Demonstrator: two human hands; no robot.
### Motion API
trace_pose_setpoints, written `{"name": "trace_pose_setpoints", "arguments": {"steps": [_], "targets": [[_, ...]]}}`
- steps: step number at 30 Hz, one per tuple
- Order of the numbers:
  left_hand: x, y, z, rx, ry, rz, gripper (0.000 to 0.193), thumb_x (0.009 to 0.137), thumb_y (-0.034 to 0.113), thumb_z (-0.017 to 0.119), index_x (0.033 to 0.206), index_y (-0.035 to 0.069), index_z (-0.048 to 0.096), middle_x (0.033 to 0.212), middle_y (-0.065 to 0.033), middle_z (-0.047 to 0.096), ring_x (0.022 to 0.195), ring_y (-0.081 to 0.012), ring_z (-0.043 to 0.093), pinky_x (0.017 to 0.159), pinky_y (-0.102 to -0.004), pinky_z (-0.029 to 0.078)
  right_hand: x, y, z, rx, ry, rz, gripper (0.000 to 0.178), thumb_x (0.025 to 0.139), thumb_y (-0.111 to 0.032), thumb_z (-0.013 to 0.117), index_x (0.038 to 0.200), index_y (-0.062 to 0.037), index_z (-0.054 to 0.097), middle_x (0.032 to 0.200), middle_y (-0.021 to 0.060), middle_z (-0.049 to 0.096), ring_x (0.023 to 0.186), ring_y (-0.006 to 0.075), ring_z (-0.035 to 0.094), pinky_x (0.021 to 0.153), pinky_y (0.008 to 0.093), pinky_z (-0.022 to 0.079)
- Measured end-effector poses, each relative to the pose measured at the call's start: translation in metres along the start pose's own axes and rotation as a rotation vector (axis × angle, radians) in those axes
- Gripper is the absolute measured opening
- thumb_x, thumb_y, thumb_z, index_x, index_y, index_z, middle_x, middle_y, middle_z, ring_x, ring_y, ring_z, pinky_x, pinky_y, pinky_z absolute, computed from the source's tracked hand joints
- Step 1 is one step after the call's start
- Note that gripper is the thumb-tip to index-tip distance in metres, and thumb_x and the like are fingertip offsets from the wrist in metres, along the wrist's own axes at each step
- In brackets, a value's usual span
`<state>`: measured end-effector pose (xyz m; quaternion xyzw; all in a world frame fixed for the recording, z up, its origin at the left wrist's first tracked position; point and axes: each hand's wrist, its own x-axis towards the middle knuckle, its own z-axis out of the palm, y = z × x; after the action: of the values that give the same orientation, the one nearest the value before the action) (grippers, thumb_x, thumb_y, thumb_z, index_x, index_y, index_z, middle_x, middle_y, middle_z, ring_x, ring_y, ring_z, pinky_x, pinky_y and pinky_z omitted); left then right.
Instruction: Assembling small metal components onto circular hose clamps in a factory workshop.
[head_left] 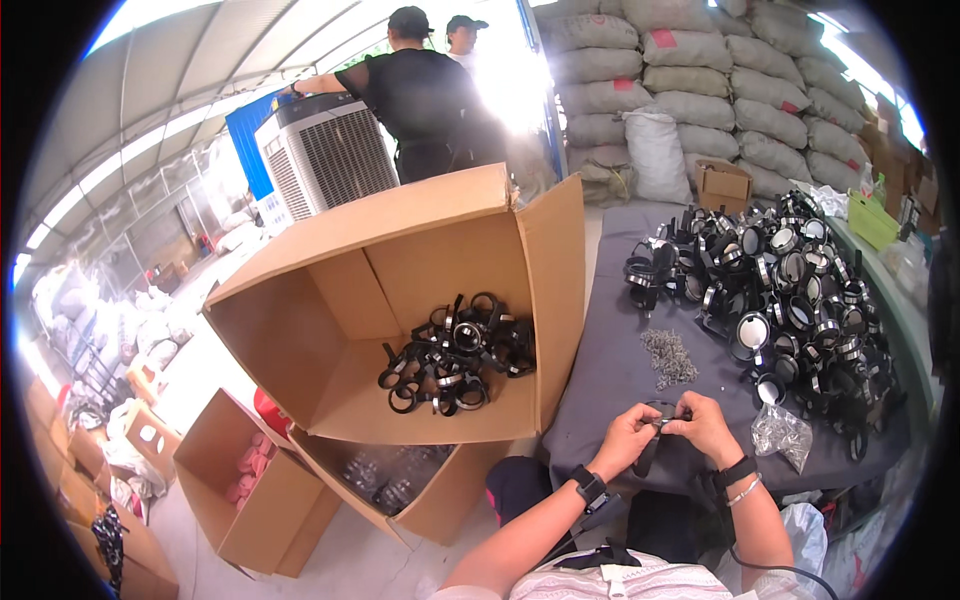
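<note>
Near the front edge of the grey-covered table point(590, 400), my left hand point(628, 440) and my right hand point(703, 428) meet. Their fingers are closed on a black ringed part with a strap-like handle point(645, 458), which hangs down below the left fingers. My fingers cover much of it. Just beyond my hands lies a small heap of tiny silvery metal pieces point(668, 358). A clear plastic bag of small metal pieces point(782, 437) rests beside my right hand. To the right rises a large pile of black and silver round parts point(790, 290).
Left of the table, an open cardboard box point(290, 350) holds similar black ringed parts point(450, 370). Lower boxes contain pink pieces point(250, 470) and clear items point(400, 475). A person in black point(440, 100) stands by an air cooler point(330, 155). Stacked sacks point(690, 80) line the back.
</note>
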<state>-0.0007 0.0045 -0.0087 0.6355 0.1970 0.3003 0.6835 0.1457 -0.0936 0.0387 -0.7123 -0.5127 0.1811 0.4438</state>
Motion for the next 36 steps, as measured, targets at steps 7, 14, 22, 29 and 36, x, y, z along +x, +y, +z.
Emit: {"name": "trace_pose_setpoints", "arguments": {"steps": [7, 14, 22, 29, 36], "targets": [[-0.004, 0.013, 0.010, -0.130, 0.080, -0.163, 0.018, 0.088, 0.005, 0.053, 0.105, 0.005, 0.059, 0.083, -0.0032, 0.059, 0.058, -0.0094, 0.056, 0.046, -0.0247, 0.048, 0.002, -0.002, -0.005, 0.095, -0.087, 0.091, 0.018, 0.072, -0.006, 0.073, 0.080, -0.0002, 0.058, 0.065, 0.0028, 0.055, 0.061, 0.0115, 0.052, 0.053, 0.0289, 0.042], [-0.009, 0.035, 0.010, -0.045, 0.274, -0.296, 0.040, 0.080, 0.008, 0.060, 0.118, 0.005, 0.046, 0.081, -0.0108, 0.058, 0.041, -0.0172, 0.051, 0.035, -0.0294, 0.041, -0.022, 0.005, -0.032, -0.649, 0.094, -0.458, 0.005, 0.075, -0.008, 0.064, 0.078, -0.0057, 0.063, 0.073, 0.0117, 0.049, 0.073, 0.0313, 0.054, 0.064, 0.0399, 0.043], [0.000, 0.034, -0.009, -0.088, 0.208, -0.298, 0.006, 0.079, 0.005, 0.063, 0.082, 0.004, 0.057, 0.063, -0.0020, 0.055, 0.039, -0.0106, 0.046, 0.033, -0.0249, 0.037, -0.026, -0.030, -0.031, -0.394, 0.035, -0.359, 0.017, 0.071, -0.008, 0.070, 0.086, -0.0026, 0.064, 0.077, 0.0106, 0.054, 0.064, 0.0283, 0.057, 0.059, 0.0350, 0.047], [-0.001, 0.032, -0.011, -0.141, 0.179, -0.250, 0.003, 0.080, 0.003, 0.062, 0.081, 0.002, 0.059, 0.065, -0.0030, 0.058, 0.040, -0.0085, 0.045, 0.034, -0.0229, 0.034, -0.005, -0.024, 0.000, -0.001, -0.130, -0.366, 0.018, 0.071, 0.000, 0.069, 0.087, -0.0012, 0.061, 0.082, 0.0082, 0.059, 0.070, 0.0245, 0.061, 0.065, 0.0331, 0.050], [0.001, 0.027, -0.019, -0.146, 0.136, -0.261, 0.001, 0.080, 0.002, 0.061, 0.079, 0.002, 0.060, 0.066, -0.0031, 0.059, 0.040, -0.0081, 0.046, 0.034, -0.0230, 0.033, 0.013, -0.003, 0.014, -0.064, -0.065, -0.547, 0.020, 0.072, -0.004, 0.071, 0.089, -0.0038, 0.060, 0.093, 0.0090, 0.066, 0.083, 0.0272, 0.065, 0.071, 0.0318, 0.053]]}}
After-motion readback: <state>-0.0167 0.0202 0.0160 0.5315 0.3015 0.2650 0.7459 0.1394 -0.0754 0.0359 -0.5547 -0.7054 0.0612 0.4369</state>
